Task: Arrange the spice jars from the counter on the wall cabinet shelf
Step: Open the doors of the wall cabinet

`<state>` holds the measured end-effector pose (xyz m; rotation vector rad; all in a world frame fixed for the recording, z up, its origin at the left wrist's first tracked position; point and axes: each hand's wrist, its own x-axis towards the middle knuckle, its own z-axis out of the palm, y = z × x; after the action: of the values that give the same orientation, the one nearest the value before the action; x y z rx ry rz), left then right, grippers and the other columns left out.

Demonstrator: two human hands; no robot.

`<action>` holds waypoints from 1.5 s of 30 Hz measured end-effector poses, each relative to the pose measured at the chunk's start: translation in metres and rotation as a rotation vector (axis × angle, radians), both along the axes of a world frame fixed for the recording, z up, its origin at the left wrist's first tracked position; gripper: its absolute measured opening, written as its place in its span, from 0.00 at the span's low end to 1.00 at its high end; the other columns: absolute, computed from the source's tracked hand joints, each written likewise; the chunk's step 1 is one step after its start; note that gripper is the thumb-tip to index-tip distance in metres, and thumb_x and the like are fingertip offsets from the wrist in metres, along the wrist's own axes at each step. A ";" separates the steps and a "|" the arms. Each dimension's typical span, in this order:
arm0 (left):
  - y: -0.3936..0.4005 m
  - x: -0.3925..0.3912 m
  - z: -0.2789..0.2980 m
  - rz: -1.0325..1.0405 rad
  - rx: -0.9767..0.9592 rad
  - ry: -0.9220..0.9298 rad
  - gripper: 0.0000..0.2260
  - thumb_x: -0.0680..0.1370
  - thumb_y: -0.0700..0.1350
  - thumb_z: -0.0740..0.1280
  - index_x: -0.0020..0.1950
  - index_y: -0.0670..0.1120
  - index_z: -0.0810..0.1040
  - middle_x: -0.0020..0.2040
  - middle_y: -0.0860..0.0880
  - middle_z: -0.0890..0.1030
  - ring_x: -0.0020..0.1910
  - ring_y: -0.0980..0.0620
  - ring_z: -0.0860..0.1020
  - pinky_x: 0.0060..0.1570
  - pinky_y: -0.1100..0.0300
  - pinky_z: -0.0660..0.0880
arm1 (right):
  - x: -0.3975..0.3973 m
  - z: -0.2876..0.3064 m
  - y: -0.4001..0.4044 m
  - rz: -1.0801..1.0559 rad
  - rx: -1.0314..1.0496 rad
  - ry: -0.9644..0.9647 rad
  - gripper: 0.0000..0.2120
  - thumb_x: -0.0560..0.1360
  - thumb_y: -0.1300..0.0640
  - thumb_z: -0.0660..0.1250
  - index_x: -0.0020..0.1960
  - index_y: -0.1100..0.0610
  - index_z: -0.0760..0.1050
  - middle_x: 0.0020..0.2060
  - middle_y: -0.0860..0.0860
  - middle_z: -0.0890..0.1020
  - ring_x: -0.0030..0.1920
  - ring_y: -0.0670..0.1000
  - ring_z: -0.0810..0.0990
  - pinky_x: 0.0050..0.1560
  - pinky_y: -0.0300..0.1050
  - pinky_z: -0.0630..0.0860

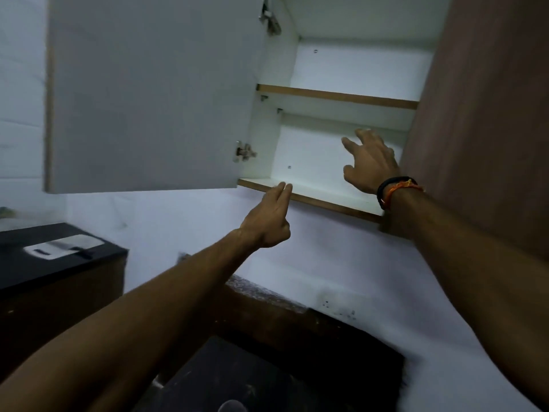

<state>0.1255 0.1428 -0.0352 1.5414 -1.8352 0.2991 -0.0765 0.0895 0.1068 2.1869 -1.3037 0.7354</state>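
Head view: right hand spread inside lower shelf; left hand touches its edge, fingers straight.

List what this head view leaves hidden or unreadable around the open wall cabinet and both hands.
- Spice jars: none in the head view; most of the counter lies behind the arms.
- Upper shelf: its top surface is hidden, seen from below.
- Cabinet's right part: covered by the brown door.
- Right hand: palm faces away; contact with the cabinet unclear.
- Left hand: whether its fingertips touch the bottom shelf is unclear.

We stretch both arms up toward the cabinet shelf, left hand two fingers extended, right hand spread open.
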 end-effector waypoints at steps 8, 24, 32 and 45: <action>-0.038 -0.097 0.025 -0.384 0.084 0.080 0.31 0.76 0.34 0.59 0.80 0.41 0.58 0.78 0.42 0.64 0.77 0.45 0.62 0.73 0.57 0.60 | -0.088 0.003 0.004 -0.242 0.021 -0.015 0.34 0.76 0.57 0.66 0.80 0.57 0.60 0.81 0.61 0.53 0.81 0.62 0.51 0.79 0.64 0.55; -0.110 -0.187 0.065 -0.525 0.093 0.327 0.28 0.76 0.37 0.67 0.74 0.34 0.61 0.69 0.36 0.68 0.67 0.38 0.71 0.64 0.43 0.74 | -0.139 -0.002 -0.036 -0.409 -0.004 -0.076 0.41 0.78 0.53 0.64 0.84 0.50 0.44 0.82 0.57 0.40 0.82 0.61 0.42 0.80 0.67 0.48; -0.138 -0.196 0.063 -0.622 0.132 0.497 0.34 0.78 0.36 0.66 0.79 0.40 0.53 0.73 0.39 0.68 0.69 0.39 0.71 0.61 0.55 0.72 | -0.125 -0.005 -0.069 -0.396 0.043 -0.118 0.39 0.81 0.52 0.62 0.83 0.50 0.42 0.82 0.56 0.37 0.81 0.65 0.39 0.79 0.67 0.52; -0.097 -0.190 0.046 -0.894 0.111 0.685 0.12 0.82 0.43 0.63 0.63 0.43 0.66 0.55 0.47 0.79 0.53 0.46 0.80 0.43 0.62 0.76 | -0.114 -0.020 -0.010 -0.301 -0.250 -0.382 0.36 0.82 0.40 0.59 0.83 0.53 0.50 0.83 0.57 0.50 0.82 0.61 0.51 0.80 0.59 0.52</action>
<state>-0.0647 0.0462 0.0110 0.6135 -1.7604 -0.6715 -0.1901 0.0799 0.0872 1.6568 -1.5825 1.1592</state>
